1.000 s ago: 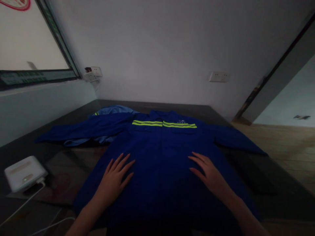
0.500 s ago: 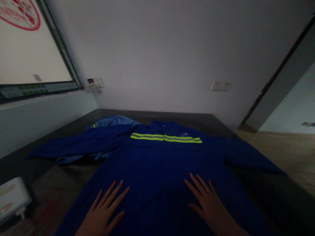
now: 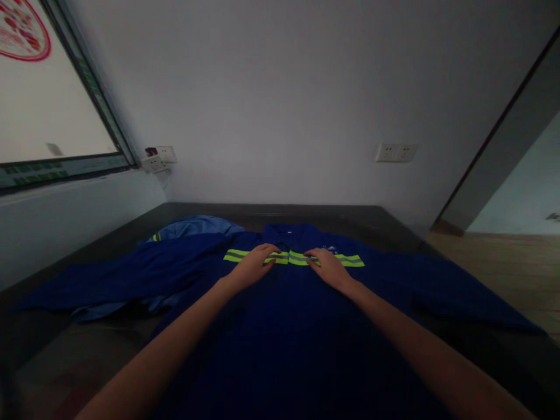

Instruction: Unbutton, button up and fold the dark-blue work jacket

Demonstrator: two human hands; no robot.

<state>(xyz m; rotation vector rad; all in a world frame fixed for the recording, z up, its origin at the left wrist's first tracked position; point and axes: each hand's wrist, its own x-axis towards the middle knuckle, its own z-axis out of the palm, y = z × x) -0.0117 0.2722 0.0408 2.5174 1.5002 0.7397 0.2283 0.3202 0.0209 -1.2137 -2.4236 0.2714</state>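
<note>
A dark blue work jacket (image 3: pixel 284 315) lies face up with its collar at the far side and its sleeves spread out. A yellow-green reflective stripe (image 3: pixel 352 261) crosses its chest, split at the front opening. Over the stripe left of that opening is my left hand (image 3: pixel 256 261), its fingers bent and its thumb apart from them. My right hand (image 3: pixel 327 265) mirrors it on the other side, fingers curved inward and thumb slightly apart. Both seem to touch the cloth near the collar, and no fold shows between the fingers.
A lighter blue garment (image 3: pixel 196 224) lies bunched under and behind the jacket's left-hand sleeve. The dark table (image 3: pixel 350 214) meets a grey wall with sockets (image 3: pixel 396 153). A window (image 3: pixel 56 99) is at the left, and wooden floor (image 3: pixel 503 262) shows at the right.
Both hands have moved forward over the jacket, from its lower front to the chest stripe, and closer together. Their spread fingers are now bent. The view has shifted slightly.
</note>
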